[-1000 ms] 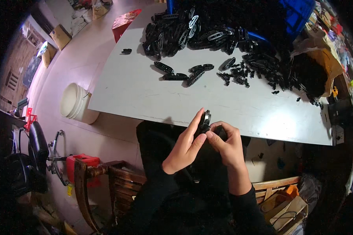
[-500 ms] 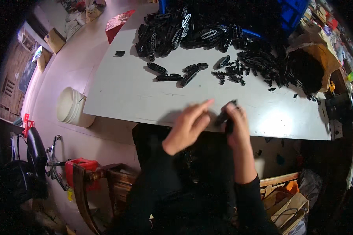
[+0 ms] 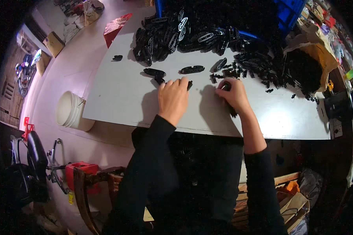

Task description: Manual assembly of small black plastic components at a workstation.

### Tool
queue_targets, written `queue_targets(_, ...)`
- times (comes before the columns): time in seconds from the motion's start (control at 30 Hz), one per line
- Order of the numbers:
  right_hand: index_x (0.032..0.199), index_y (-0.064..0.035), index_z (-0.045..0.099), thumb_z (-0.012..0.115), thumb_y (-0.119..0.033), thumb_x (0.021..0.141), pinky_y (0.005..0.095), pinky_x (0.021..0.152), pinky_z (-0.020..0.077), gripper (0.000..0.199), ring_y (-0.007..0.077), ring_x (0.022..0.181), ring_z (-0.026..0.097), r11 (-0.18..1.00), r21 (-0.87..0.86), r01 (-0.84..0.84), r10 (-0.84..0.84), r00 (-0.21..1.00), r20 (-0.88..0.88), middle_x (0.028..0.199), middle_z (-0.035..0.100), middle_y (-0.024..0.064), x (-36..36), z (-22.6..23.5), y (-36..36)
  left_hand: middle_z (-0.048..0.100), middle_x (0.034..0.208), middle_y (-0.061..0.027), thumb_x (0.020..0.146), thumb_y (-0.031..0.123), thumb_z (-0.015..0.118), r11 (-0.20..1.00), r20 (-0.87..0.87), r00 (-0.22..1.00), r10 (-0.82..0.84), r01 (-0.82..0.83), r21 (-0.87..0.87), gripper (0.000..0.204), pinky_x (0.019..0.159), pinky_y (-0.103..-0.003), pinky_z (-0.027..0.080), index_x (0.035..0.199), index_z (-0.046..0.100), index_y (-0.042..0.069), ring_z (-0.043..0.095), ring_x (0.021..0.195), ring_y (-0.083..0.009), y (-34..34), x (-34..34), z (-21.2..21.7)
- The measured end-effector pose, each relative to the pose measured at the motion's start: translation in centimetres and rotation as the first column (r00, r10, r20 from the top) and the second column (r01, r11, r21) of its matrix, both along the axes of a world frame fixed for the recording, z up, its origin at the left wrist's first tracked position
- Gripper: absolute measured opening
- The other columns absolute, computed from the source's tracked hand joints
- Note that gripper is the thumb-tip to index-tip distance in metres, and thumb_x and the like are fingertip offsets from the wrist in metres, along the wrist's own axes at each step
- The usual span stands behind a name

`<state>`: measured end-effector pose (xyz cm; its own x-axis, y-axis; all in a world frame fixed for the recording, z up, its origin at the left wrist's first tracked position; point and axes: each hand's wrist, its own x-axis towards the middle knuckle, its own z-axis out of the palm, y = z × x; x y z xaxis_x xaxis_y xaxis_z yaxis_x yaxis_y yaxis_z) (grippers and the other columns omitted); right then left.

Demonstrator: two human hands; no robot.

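My left hand (image 3: 172,100) lies flat and open on the white table (image 3: 117,98), its fingertips touching a small black plastic piece (image 3: 189,84) just beyond them. My right hand (image 3: 232,94) is curled narrow around another small black part (image 3: 225,86); only a little of it shows between thumb and fingers, so I cannot tell its full shape.

I judge these pieces are light and stiff, made of hard moulded plastic, a little smooth, not fragile. They are long and oval, so I think the best hold is a pinch across the narrow middle, with thumb on one side and two fingers on the other.

Beyond my left hand I count three single long pieces lying apart: one (image 3: 154,72) ahead and to the left, one (image 3: 192,69) straight ahead, and one tiny one (image 3: 117,58) far to the left. Beyond both hands is one big heap of black pieces (image 3: 176,35), too many to count. Ahead of my right hand small black bits (image 3: 259,70) are scattered. Left of my left arm, below the table edge, stands one white bucket (image 3: 68,111).
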<state>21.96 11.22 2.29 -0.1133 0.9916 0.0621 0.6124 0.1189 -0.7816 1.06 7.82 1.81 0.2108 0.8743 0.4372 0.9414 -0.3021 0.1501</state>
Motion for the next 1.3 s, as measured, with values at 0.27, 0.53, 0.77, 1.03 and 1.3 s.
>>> queue_targets(0.27,0.09,-0.002,0.051,0.054,-0.003,0.08,0.0212,0.043,0.04,0.011,0.0111,0.045,0.05,0.917,-0.296,-0.269,-0.035,0.685,-0.728,0.075,0.065,0.0164,0.3,2.6,-7.4,0.05,0.082,-0.0039,0.098,0.021,0.031,0.796,0.969,0.067,0.239,0.558,-0.235,0.028,0.051,-0.019,0.031,0.118,0.04,0.003,0.039,0.059,-0.007,-5.8,1.5,1.1)
queue_targets(0.53,0.085,0.0006,0.054,0.06,-0.009,0.083,0.0207,0.041,0.0402,0.011,0.0104,0.047,0.052,0.924,-0.247,-0.293,-0.01,0.625,-0.781,0.075,0.059,0.008,-1.2,2.6,-11.4,0.053,0.087,-0.0026,0.097,0.021,0.038,0.743,0.959,-0.044,0.278,0.643,-0.186,0.036,0.053,-0.019,0.032,0.13,0.035,0.007,0.04,0.061,-0.0058,-9.0,2.2,1.8)
queue_targets(0.77,0.092,0.0014,0.055,0.056,0.002,0.08,0.0197,0.045,0.0411,0.012,0.008,0.05,0.051,0.906,-0.257,-0.336,0.078,0.729,-0.68,0.075,0.06,0.0063,-2.8,3.4,-12.6,0.054,0.1,-0.003,0.097,0.022,0.038,0.755,0.952,0.186,0.242,0.581,-0.305,0.041,0.066,-0.019,0.039,0.134,0.033,0.005,0.048,0.078,-0.0068,-9.5,2.3,1.5)
queue_targets(1.03,0.091,-0.0004,0.056,0.061,-0.002,0.08,0.0192,0.046,0.0402,0.012,0.0064,0.056,0.051,0.966,-0.212,-0.145,-0.026,0.766,-0.642,0.08,0.056,0.0044,-3.5,3.8,-12.7,0.039,0.127,-0.0069,0.096,0.026,0.042,0.755,0.95,0.294,-0.1,0.644,-0.12,0.054,0.085,-0.022,0.034,0.14,0.022,0.002,0.042,0.099,-0.0105,-10.2,2.2,0.7)
queue_targets(1.3,0.083,0.0025,0.056,0.063,-0.008,0.082,0.0201,0.045,0.0396,0.012,0.0079,0.05,0.051,0.93,-0.288,-0.227,-0.02,0.754,-0.657,0.067,0.056,0.0023,-3.1,2.4,-13.1,0.037,0.134,-0.0224,0.094,0.017,0.044,0.747,0.907,0.401,-0.13,0.641,-0.176,0.058,0.102,-0.032,0.027,0.14,0.014,-0.003,0.037,0.125,-0.0234,-10.9,2.1,1.1)
